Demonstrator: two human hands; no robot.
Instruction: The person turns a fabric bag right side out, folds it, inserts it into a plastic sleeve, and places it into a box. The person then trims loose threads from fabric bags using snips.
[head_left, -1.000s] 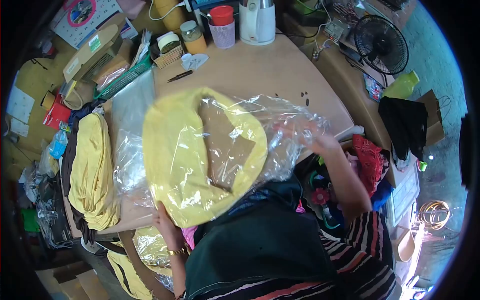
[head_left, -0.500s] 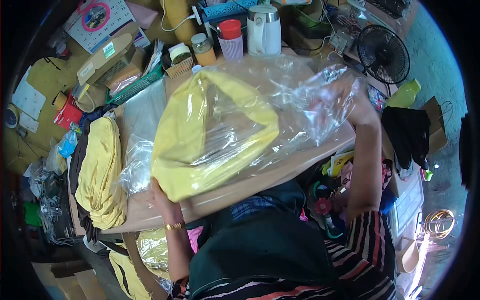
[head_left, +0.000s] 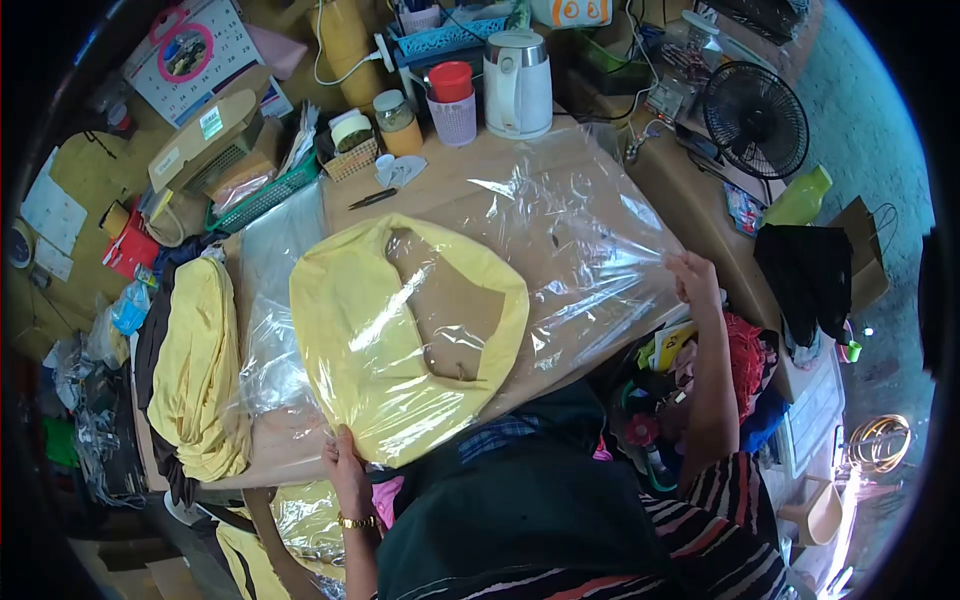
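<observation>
A clear plastic bag (head_left: 590, 240) lies stretched over the tabletop with a yellow cloth bag (head_left: 345, 320) inside its left part. The yellow bag's strap curves round in a loop, and brown table shows through the middle. My left hand (head_left: 343, 462) pinches the plastic at the lower left corner, beside the yellow cloth. At the right, my right hand (head_left: 694, 280) is closed on the gathered end of the plastic, which is pulled into creases.
Folded yellow cloth (head_left: 200, 370) lies at the left beside more clear plastic (head_left: 275, 350). A white kettle (head_left: 518, 85), jars, a pink cup (head_left: 453, 118) and a black pen (head_left: 373, 198) are at the back. A fan (head_left: 755, 118) stands at the right.
The plastic has gone from bunched and lifted to flatter and stretched. My right hand has come down with its end, and my left hand has moved slightly toward my body.
</observation>
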